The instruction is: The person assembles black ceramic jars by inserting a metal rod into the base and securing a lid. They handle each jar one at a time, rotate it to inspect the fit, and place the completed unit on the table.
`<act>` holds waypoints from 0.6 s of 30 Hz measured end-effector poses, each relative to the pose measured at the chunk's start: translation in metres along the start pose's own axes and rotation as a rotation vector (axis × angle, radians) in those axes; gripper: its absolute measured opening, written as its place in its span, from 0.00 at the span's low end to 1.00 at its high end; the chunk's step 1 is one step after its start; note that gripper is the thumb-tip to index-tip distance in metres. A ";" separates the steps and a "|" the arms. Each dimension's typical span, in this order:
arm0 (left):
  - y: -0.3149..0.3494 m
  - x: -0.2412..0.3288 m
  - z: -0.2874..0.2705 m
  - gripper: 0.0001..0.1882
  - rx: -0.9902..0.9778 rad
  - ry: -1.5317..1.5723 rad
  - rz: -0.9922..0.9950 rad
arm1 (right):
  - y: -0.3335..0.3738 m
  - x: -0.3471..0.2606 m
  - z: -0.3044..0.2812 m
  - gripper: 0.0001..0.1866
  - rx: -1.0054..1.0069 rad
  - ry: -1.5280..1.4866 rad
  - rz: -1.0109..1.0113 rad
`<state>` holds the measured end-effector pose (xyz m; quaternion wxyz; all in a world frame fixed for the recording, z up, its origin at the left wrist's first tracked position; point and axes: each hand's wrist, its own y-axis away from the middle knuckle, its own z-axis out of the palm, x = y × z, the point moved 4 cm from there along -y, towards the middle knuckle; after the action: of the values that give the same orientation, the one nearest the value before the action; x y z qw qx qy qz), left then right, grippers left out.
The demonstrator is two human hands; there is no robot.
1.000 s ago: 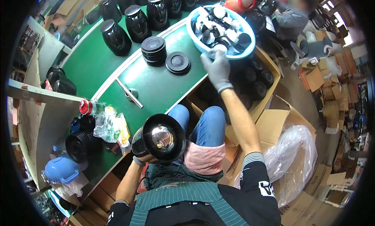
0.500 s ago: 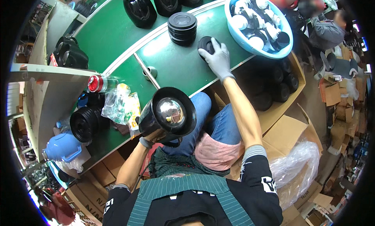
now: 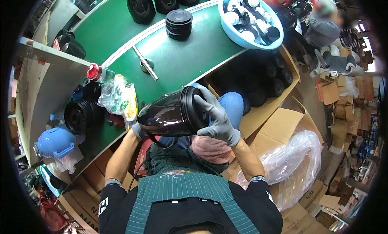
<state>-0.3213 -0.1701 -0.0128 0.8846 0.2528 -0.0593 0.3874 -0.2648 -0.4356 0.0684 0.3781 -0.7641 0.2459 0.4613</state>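
A glossy black jug body (image 3: 165,114) lies on its side above my lap. My left hand (image 3: 138,131), in a grey glove, grips its narrow end from below. My right hand (image 3: 214,114), also gloved, presses a black round lid (image 3: 190,108) onto the jug's wide end. A stack of black round lids (image 3: 179,24) stands on the green table (image 3: 190,60) ahead. A light blue basin (image 3: 242,38) with several black and white parts sits at the table's far right.
Black jugs (image 3: 140,6) stand at the table's far side. A metal bar (image 3: 144,63), a red-capped bottle (image 3: 97,72) and plastic bags (image 3: 115,96) lie at left. Cardboard boxes (image 3: 279,120) and a clear bag (image 3: 291,161) sit at right. Another person (image 3: 323,23) sits far right.
My right hand took a black lid from the table and brought it back onto the jug's end. The jug turned from facing me to lying sideways.
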 end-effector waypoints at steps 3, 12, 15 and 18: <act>0.001 0.000 -0.007 0.30 -0.106 -0.191 -0.039 | 0.014 -0.011 0.002 0.57 -0.017 0.038 -0.041; 0.003 -0.007 -0.014 0.30 -0.209 -0.348 -0.042 | 0.028 -0.053 0.004 0.57 -0.023 0.120 -0.103; 0.007 -0.005 -0.003 0.31 -0.281 -0.640 0.075 | 0.028 -0.069 0.005 0.58 -0.032 0.213 -0.126; 0.019 0.002 -0.016 0.29 -0.103 -0.512 0.197 | 0.033 -0.056 0.007 0.60 0.209 -0.064 0.036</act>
<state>-0.3355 -0.1500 -0.0187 0.8105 0.2901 -0.3248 0.3917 -0.3173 -0.4478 0.1045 0.4550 -0.7009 0.2940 0.4640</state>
